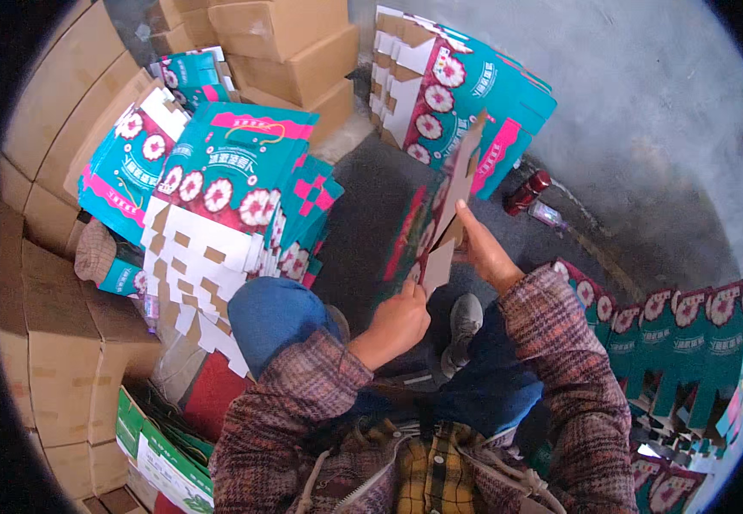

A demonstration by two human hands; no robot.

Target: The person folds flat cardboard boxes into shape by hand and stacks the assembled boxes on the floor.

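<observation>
We hold one flat carton blank between our two hands, standing on edge in front of our knees, its brown inner side toward the right and its red and teal printed face toward the left. Our left hand is closed on its near lower corner, thumb and fingers pinched onto the card. Our right hand lies against the brown side, fingers stretched up along it and thumb on the edge, so this grip is half open yet pressed to the blank.

Around us we count three heaps of the same teal flower-printed blanks: a fanned stack at the left beside our left knee, a leaning bundle far ahead, and a row at the right. One dark red bottle lies on the grey floor just right of the far bundle. Plain brown boxes are piled at the far left, more along the left side. A green and white box sits near left. One grey shoe shows below the blank.
</observation>
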